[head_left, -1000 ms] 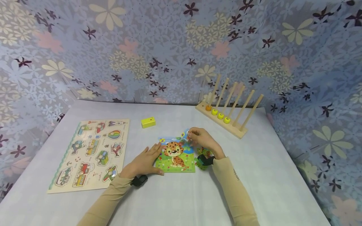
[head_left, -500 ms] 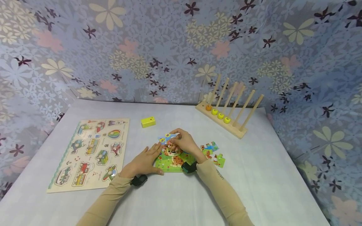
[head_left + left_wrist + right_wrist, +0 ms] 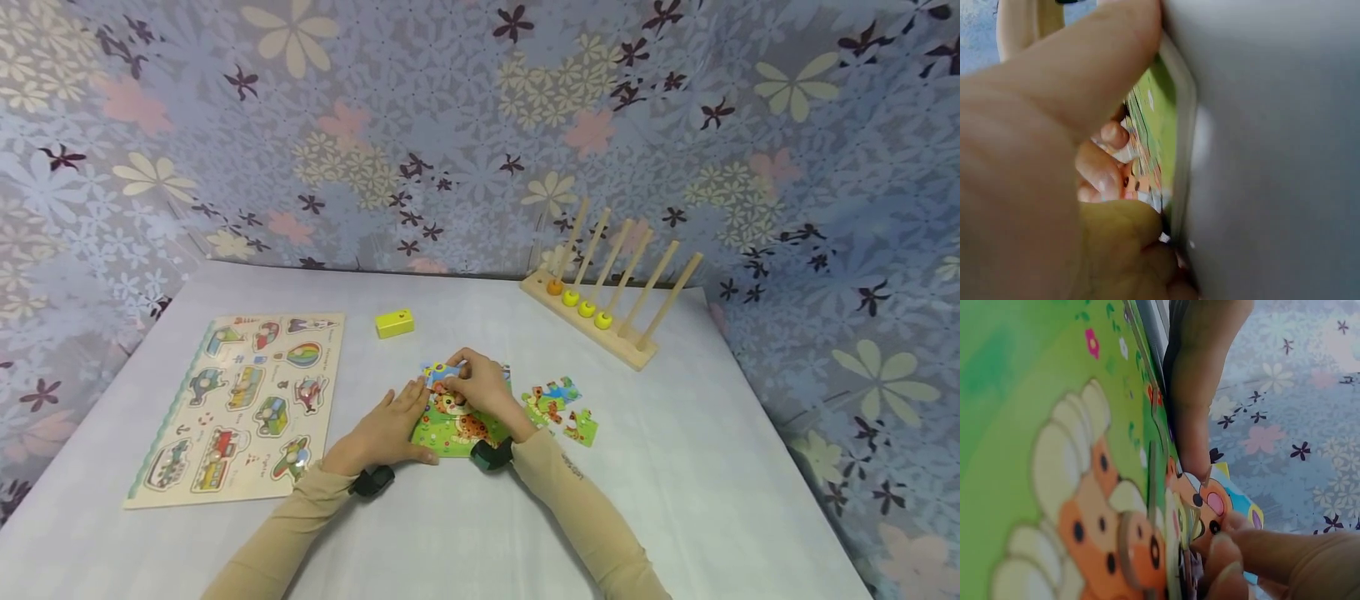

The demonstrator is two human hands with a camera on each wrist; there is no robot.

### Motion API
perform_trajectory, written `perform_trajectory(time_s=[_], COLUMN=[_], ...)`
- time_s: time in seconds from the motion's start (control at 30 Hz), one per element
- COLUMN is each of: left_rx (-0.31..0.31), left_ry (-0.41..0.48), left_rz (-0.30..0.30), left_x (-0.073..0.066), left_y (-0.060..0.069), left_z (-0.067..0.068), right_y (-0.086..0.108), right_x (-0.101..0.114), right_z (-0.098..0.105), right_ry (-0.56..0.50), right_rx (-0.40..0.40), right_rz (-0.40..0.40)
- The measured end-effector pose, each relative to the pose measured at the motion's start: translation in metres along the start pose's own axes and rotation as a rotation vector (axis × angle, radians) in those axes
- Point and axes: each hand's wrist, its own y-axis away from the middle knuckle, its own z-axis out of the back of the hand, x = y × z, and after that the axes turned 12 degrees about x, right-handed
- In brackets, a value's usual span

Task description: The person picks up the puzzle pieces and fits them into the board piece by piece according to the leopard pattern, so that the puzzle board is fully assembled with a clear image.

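A square jigsaw puzzle with a cartoon leopard on green grass lies in the middle of the table. My left hand rests along its left side, fingers stretched out and thumb at the near left corner. Over the upper left of the picture, my right hand pinches a jigsaw piece with blue sky on it. The right wrist view shows orange leopard print and a pink inner ear on this piece, tilted against the puzzle. My right fingers hide part of the leopard's head.
Several loose jigsaw pieces lie just right of the puzzle. A wooden board with vehicle shapes is at the left. Behind the puzzle sits a yellow block. At the back right stands a wooden peg rack with orange and yellow beads.
My right hand has carried the jigsaw piece leftward from the puzzle's upper right to its upper left, uncovering the loose pieces. My left hand has stayed nearly still.
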Motion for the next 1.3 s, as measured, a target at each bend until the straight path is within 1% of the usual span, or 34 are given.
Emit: perform_trajectory(time_s=[0.1,0.2,0.27,0.33,0.5,0.57,0.63,0.8,0.9,1.0,1.1,1.17,1.23,1.3], left_rx=[-0.006,-0.007,-0.009,-0.01,-0.015,-0.015,-0.014,0.006,0.012,0.008,0.005,0.004,0.005,0.004], left_ry=[-0.005,0.005,0.011,0.014,0.013,0.004,-0.005,-0.027,-0.042,-0.047,-0.032,-0.019,-0.013,-0.011], left_rz=[0.019,0.049,0.062,0.068,0.066,0.057,0.035,-0.028,-0.032,-0.028,-0.024,-0.026,-0.024,-0.023], left_x=[-0.004,-0.008,-0.011,-0.013,-0.016,-0.016,-0.015,-0.011,-0.008,-0.007,-0.005,-0.004,-0.004,-0.003], left_y=[0.0,0.001,0.002,0.004,0.007,0.007,0.007,0.005,0.003,0.0,-0.001,-0.001,-0.001,0.0], left_z=[0.0,0.0,0.0,0.001,0.001,0.001,0.001,0.001,-0.001,-0.002,-0.003,-0.002,-0.002,0.0], right_y=[-0.001,-0.002,-0.004,-0.005,-0.007,-0.006,-0.007,-0.01,-0.01,-0.01,-0.005,0.002,0.011,0.021], right_x=[0.002,0.003,0.004,0.004,0.007,0.008,0.008,0.006,0.003,-0.002,-0.007,-0.011,-0.016,-0.023], right_z=[-0.001,-0.003,-0.005,-0.007,-0.01,-0.01,-0.01,-0.009,-0.008,-0.002,0.01,0.022,0.035,0.05], right_ry=[0.073,0.182,0.255,0.307,0.371,0.379,0.385,0.372,0.344,0.265,0.136,0.072,0.039,0.058], right_rx=[-0.019,-0.035,-0.051,-0.062,-0.068,-0.071,-0.081,-0.102,-0.099,-0.06,0.023,0.062,0.077,0.052], right_rz=[0.024,0.038,0.035,0.012,-0.034,-0.034,-0.027,-0.012,0.002,0.02,0.031,0.028,0.021,0.015])
